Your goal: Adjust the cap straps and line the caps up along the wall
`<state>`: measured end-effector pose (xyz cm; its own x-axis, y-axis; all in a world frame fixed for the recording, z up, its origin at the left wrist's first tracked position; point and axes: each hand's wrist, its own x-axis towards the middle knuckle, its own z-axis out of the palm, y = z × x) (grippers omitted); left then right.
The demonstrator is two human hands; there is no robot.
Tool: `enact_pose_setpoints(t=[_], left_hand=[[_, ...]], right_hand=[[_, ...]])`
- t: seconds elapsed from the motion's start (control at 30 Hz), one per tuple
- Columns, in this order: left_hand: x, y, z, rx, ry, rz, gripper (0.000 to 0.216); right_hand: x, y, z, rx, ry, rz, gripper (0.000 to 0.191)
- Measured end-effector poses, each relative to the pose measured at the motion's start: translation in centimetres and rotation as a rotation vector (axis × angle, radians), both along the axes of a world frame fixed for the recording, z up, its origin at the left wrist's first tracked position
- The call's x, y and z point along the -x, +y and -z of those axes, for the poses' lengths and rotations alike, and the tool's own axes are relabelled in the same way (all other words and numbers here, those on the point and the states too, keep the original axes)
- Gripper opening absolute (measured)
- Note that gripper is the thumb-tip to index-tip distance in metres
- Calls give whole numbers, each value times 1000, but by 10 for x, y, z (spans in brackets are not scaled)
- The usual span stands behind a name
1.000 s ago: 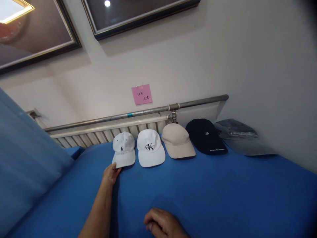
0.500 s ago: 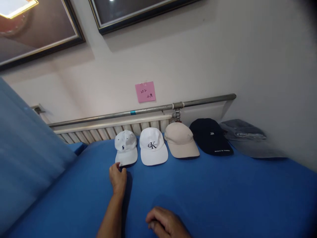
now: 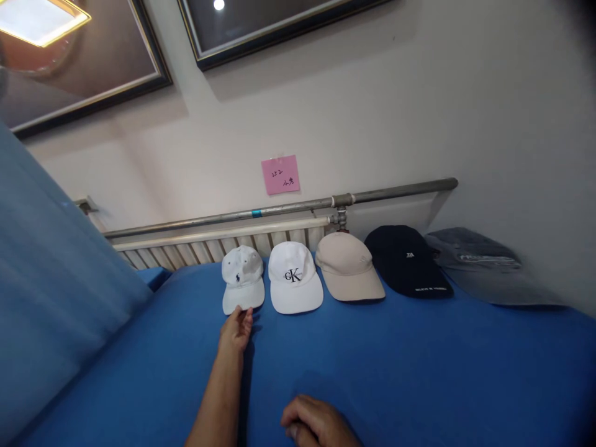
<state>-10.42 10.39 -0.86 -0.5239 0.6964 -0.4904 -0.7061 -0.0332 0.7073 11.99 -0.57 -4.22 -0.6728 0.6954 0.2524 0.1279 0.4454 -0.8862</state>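
At the left end of a row of caps sits a small white cap with a dark polo-player emblem. My left hand is at the front edge of its brim, thumb and fingers pinched on it. Beside it lies a white cap with "CK" lettering, then a beige cap, a black cap and a grey-blue cap. All have their brims facing me. Low in front, my right hand hovers with curled fingers, nothing visible in it; its lower part is cut off by the frame.
The caps rest on a blue-covered surface. Behind it are a white radiator and a metal pipe along the wall. A pink note is stuck above. A blue curtain hangs at left, and framed pictures hang higher up.
My left hand has shifted from the brim's left corner to the middle of its front edge. My right hand stays curled in about the same place. The view has turned slightly.
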Motion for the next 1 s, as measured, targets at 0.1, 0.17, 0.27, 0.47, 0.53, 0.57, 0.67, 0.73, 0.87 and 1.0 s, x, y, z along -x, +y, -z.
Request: enact_pose_setpoints(t=[0.1,0.17,0.27,0.47,0.53,0.57,0.67,0.73,0.87,1.0], left_hand=[[1,5,2,-3,-37,-27,8],[1,6,4,2,-56,-30,9],[3,4,5,18,-73,-20,9],[4,0,2,53,-79,13,8],[3,-1,1,57,-78,26,8],[3,-2,0,60,-77,31,8],[3,-2,-1,70,-74,35,8],[3,-2,-2,79,-71,28,10],[4,-2,-1,88,-61,8,10],[5,-3,-1,89,-45,4,6]], right_hand=[[0,0,1,0,-5,3,22],[0,0,1,-15,-10,1,21],[1,-1,3,-43,-3,9,22],[3,-1,5,-81,54,13,25],[3,-1,5,-92,61,22,27],[3,-2,5,-99,65,23,27],[2,-2,3,-115,68,22,27],[1,-3,2,-117,66,26,26],[1,-3,1,-114,64,39,25],[1,-2,0,-109,64,32,25]])
